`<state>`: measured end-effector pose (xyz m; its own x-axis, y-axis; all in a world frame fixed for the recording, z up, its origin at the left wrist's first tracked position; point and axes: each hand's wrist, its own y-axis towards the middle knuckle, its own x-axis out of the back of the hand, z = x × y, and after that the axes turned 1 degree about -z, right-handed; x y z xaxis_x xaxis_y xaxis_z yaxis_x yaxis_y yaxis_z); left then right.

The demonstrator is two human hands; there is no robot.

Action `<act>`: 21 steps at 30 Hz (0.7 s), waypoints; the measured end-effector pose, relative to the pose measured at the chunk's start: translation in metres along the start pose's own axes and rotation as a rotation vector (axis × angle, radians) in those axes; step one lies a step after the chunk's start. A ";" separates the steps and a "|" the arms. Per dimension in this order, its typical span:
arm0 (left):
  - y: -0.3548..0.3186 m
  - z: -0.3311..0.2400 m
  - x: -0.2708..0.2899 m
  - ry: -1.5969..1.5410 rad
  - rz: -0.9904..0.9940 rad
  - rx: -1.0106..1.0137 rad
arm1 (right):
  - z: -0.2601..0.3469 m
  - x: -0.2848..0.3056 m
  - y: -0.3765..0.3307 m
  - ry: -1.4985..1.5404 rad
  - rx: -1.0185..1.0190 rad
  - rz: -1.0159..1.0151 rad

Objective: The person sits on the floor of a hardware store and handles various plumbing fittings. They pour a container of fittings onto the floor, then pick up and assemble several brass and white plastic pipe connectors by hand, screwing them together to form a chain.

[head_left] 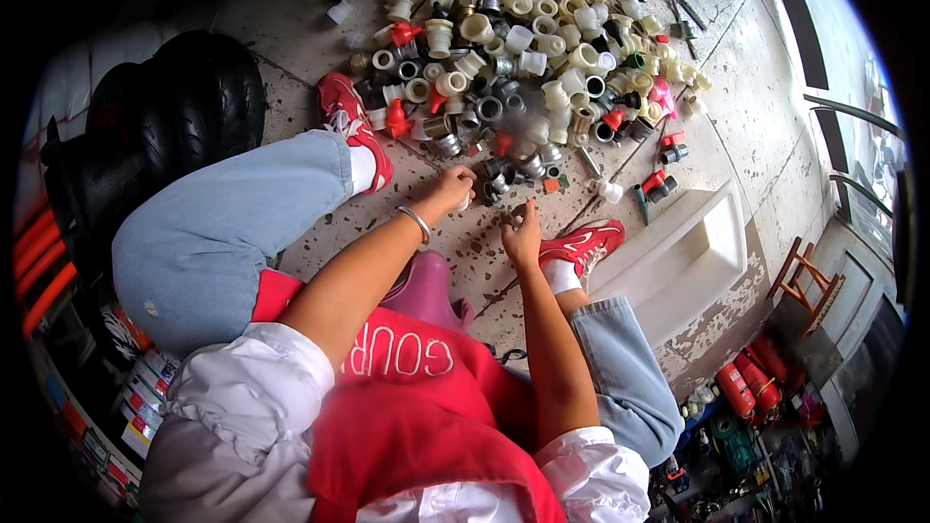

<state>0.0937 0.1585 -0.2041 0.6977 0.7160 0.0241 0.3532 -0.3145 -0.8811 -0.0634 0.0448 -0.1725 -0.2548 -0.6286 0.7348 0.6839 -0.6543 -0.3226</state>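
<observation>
Left hand: The left hand [449, 192] is at the near edge of the heap, fingers curled inward; a pale spot shows at the fingertips, but whether they grip anything cannot be told.
Right hand: The right hand [523, 235] is apart from the left, thumb and fingers bent, forefinger reaching toward the heap; whether the fingers hold an item cannot be told.
Pipe fittings: A loose heap of pipe fittings [518, 53] lies on the floor [760, 140] ahead of both hands; cream, white, grey and metal pieces are mixed, some overlapping.
Nearest pieces: Dark fittings [496, 177] lie just beside the left hand; a small orange-and-green piece [553, 185] lies beyond the right hand.
Valves: Several red-handled pieces sit among the heap; one red-handled valve [657, 184] lies at its right edge, near the white tray.
White tray: The white tray [641, 276] rests beside the right red shoe [585, 242].
Left wrist: A metal bangle [415, 225] encircles it.
Between the legs: A purple plastic object [426, 292] is partly hidden by the red apron [417, 416].
Right background: Red cylinders [751, 383] stand near a wooden frame [806, 288].
</observation>
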 end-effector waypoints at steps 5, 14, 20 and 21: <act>-0.029 -0.006 -0.003 0.923 -0.180 -0.604 | -0.013 -0.016 0.005 0.163 -0.292 0.115; -0.037 -0.003 -0.006 0.997 -0.095 -0.639 | 0.009 0.022 0.061 0.025 -0.138 -0.399; -0.023 -0.024 -0.006 0.526 -0.250 -0.478 | 0.001 0.039 0.084 -0.189 -0.193 -0.056; -0.019 -0.025 -0.006 0.448 -0.247 -0.462 | -0.004 0.037 0.084 -0.180 -0.231 -0.085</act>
<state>0.0988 0.1446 -0.1751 0.7180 0.5051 0.4790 0.6949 -0.4802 -0.5353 -0.0182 -0.0350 -0.1742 -0.1646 -0.4965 0.8523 0.4863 -0.7927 -0.3678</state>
